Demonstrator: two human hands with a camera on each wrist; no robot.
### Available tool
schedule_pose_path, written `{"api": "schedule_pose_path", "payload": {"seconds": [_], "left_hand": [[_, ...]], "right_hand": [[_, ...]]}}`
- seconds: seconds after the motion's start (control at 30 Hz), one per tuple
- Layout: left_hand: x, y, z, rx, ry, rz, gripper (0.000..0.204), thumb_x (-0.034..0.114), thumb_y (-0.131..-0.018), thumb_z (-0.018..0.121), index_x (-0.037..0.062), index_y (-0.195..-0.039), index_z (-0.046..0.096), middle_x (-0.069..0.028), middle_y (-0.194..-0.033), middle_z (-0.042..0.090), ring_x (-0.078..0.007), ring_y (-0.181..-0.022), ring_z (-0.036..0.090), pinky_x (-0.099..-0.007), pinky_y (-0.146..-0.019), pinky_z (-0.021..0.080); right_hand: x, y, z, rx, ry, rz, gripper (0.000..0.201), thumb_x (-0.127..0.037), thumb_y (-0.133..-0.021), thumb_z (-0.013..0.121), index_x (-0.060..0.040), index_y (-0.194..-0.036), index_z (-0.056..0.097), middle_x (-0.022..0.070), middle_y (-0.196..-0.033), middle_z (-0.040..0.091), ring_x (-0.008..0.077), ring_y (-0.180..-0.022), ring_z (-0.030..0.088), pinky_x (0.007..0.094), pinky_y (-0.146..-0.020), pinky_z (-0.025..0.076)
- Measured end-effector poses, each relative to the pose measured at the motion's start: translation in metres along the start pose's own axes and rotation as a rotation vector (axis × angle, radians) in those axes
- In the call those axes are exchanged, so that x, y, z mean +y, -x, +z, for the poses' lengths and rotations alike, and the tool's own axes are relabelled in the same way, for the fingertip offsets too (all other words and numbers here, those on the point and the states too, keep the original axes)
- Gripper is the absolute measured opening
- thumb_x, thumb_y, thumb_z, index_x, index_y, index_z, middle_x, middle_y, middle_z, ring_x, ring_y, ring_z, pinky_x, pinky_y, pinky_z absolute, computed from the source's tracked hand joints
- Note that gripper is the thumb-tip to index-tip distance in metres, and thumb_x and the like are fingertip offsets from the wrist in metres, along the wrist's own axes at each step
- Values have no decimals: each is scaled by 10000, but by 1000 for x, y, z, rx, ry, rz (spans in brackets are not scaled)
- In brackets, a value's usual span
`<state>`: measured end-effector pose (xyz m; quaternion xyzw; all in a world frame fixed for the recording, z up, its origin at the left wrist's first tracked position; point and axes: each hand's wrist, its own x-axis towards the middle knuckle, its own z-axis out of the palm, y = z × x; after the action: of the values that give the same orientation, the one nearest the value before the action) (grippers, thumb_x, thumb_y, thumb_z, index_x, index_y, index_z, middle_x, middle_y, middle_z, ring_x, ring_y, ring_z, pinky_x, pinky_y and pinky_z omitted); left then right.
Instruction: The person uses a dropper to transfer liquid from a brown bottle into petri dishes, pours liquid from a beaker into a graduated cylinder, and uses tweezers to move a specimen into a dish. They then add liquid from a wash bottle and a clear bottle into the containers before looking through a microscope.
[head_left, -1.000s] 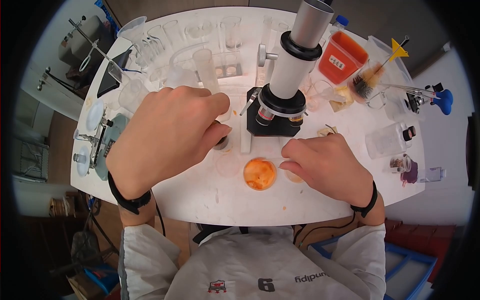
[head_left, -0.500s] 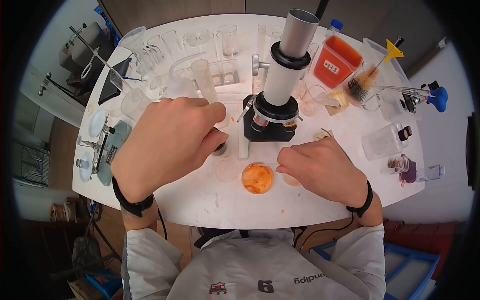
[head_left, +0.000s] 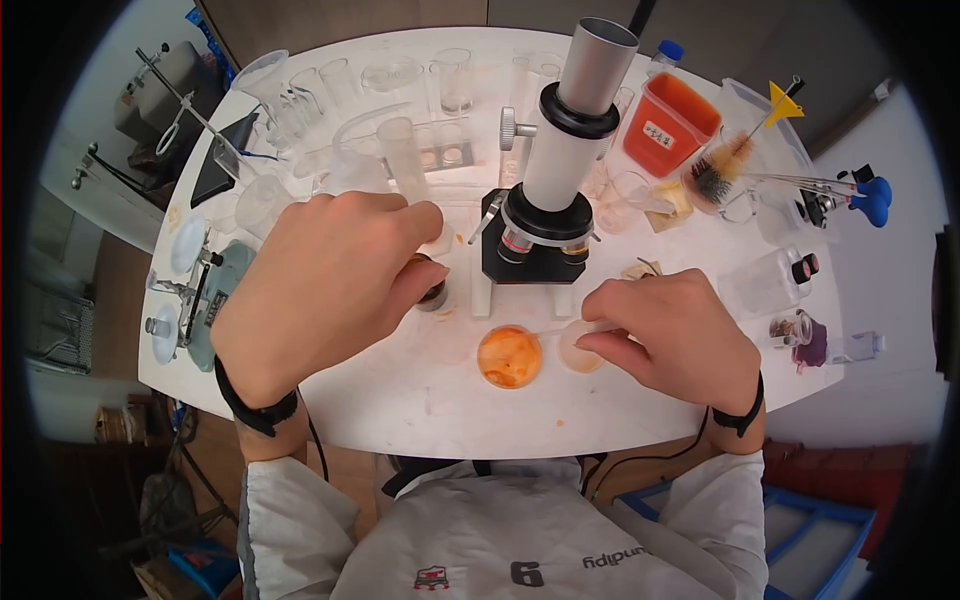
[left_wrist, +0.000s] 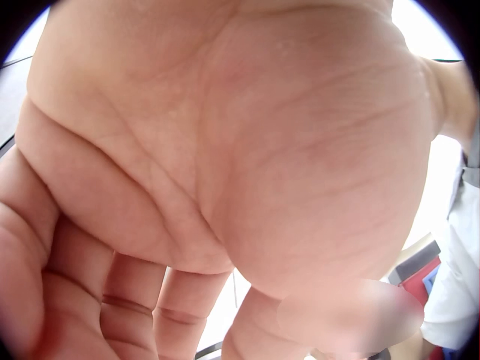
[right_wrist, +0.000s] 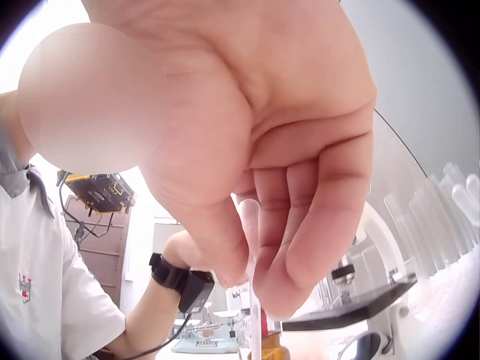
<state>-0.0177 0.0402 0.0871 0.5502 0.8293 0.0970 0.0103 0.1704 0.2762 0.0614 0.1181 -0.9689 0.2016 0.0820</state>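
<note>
In the head view, my right hand [head_left: 675, 335] pinches a translucent dropper [right_wrist: 256, 322] between thumb and fingertips. Its thin stem points left, its end overlapping the right rim of a round dish [head_left: 510, 357] of mottled orange contents. Beside that dish, partly beneath the right fingertips, lies a paler dish [head_left: 580, 352]. My left hand [head_left: 325, 290] holds a small dark brown bottle [head_left: 433, 297] by its top, thumb and index finger around it; the hand covers much of it. In the left wrist view the palm fills the picture and the bottle is hidden.
A microscope [head_left: 555, 170] stands just behind the dishes. Glassware and a test-tube rack [head_left: 445, 157] line the back; a balance [head_left: 222, 285] is at left. On the right are a red container [head_left: 670, 125], brushes [head_left: 715, 180] and a clear bottle [head_left: 770, 290].
My right hand has shifted right with the dropper, exposing more of its stem and of the paler dish. The left hand stays at the brown bottle. The head view has tilted slightly.
</note>
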Motion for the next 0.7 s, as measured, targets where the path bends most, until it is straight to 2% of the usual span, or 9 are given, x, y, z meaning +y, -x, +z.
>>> {"api": "schedule_pose_path", "payload": {"seconds": [0.13, 0.43, 0.53, 0.63, 0.67, 0.7], "left_hand": [[1, -1, 0, 8, -12, 2, 175, 157, -892, 783, 38, -991, 701, -113, -799, 693, -307, -693, 693, -419, -626, 499], [2, 0, 1, 32, 23, 11, 174, 143, -878, 790, 39, -986, 701, -115, -787, 687, -307, -674, 679, -413, -619, 496], [10, -4, 2, 53, 36, -6, 183, 201, -894, 775, 47, -953, 696, -108, -812, 700, -353, -773, 710, -452, -661, 547], [14, -11, 14, 71, 114, 7, 255, 195, -872, 806, 37, -1034, 690, -124, -844, 725, -360, -797, 722, -442, -679, 561], [12, -13, 22, 118, 159, 49, 357, 164, -814, 853, 10, -1107, 719, -129, -708, 661, -298, -633, 664, -405, -620, 507], [12, -16, 26, 128, 160, 29, 364, 165, -818, 851, 7, -1118, 720, -128, -691, 659, -297, -624, 665, -403, -614, 506]], "right_hand": [[4, 16, -24, -25, -17, 80, 277, -172, -872, 817, -105, -979, 571, 61, -735, 676, 299, -681, 684, 408, -572, 496], [9, 23, -44, -83, 4, 150, 268, -132, -860, 821, -80, -965, 580, 96, -749, 710, 328, -715, 719, 410, -600, 518], [8, 23, -45, -38, -28, 162, 272, -119, -858, 824, -77, -967, 579, 101, -748, 713, 332, -713, 720, 404, -609, 527], [10, 25, -46, -24, -40, 143, 275, -116, -859, 826, -73, -970, 578, 103, -751, 715, 331, -713, 720, 399, -613, 530], [9, 25, -47, -21, -50, 143, 274, -117, -859, 826, -74, -969, 578, 103, -750, 715, 331, -711, 719, 400, -612, 527], [8, 27, -48, -15, -60, 146, 273, -117, -858, 825, -74, -968, 579, 102, -749, 714, 331, -710, 717, 402, -610, 525]]}}
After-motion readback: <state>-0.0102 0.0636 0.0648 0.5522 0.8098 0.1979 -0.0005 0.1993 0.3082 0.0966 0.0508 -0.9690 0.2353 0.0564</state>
